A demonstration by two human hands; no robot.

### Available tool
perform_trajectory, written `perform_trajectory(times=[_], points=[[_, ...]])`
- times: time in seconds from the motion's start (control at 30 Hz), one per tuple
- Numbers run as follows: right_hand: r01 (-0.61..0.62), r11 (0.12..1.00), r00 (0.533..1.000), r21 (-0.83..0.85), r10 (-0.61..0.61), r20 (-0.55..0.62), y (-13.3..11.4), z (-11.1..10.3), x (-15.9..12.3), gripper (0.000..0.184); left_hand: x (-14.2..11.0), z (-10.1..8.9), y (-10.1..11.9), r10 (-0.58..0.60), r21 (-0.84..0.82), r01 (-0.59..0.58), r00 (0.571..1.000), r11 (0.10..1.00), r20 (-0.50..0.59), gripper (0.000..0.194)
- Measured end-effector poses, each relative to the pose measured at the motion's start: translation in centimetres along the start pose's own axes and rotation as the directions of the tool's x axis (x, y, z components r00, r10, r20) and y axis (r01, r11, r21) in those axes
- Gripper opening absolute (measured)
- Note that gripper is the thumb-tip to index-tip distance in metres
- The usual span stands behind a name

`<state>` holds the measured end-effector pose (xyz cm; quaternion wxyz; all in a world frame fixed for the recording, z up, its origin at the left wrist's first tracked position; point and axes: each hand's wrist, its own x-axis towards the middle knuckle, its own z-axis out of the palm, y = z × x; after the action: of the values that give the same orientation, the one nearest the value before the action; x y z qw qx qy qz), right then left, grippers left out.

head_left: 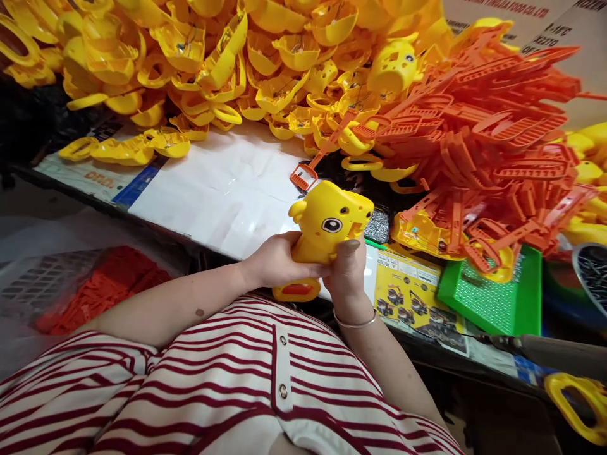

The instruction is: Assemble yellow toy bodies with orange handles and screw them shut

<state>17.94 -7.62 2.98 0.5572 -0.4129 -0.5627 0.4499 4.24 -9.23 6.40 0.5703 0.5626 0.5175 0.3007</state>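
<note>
A yellow plastic animal-shaped toy (315, 218), with a printed eye, small ears and a ring-shaped handle at its lower end, is between my hands above the table's near edge. My left hand (275, 260) wraps round its left side and underside. On the right, my right hand (347, 268) grips it with the thumb up against the face; the other fingers are mostly hidden. Just beyond the toy lies an orange plastic strip with a slotted end (303, 177), near a few small dark screws. The white work surface (203, 196) stretches out to the left of it.
Yellow half-shells (184, 47) are heaped along the back. A pile of orange plastic parts (497, 126) stands at the right, beside a green perforated tray (497, 303) and a bowl of dark screws (592, 272). Orange parts (109, 284) fill a basket at lower left.
</note>
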Motion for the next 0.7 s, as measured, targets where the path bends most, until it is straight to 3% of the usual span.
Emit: perform_trajectory(times=[0.17,0.37,0.6,0.7], points=[[0.013,0.998,0.998,0.055,-0.010,-0.060,-0.3,-0.1,-0.2,0.068,0.0,0.3,0.4,-0.028,-0.073,0.029,1.000,0.997,0.013,0.050],[0.029,0.988,0.980,0.152,0.002,-0.201,-0.7,0.1,0.0,0.067,0.2,0.7,0.2,0.006,0.031,-0.005,0.999,1.000,-0.037,0.054],[-0.043,0.973,0.984,0.225,0.080,-0.159,-0.3,-0.5,0.9,0.078,0.3,0.3,0.2,0.221,0.068,-0.223,0.975,0.972,0.033,0.063],[-0.067,0.967,0.987,0.244,0.100,-0.125,0.3,-0.6,0.7,0.076,0.0,0.1,0.5,0.215,0.178,-0.212,0.977,0.961,0.001,0.056]])
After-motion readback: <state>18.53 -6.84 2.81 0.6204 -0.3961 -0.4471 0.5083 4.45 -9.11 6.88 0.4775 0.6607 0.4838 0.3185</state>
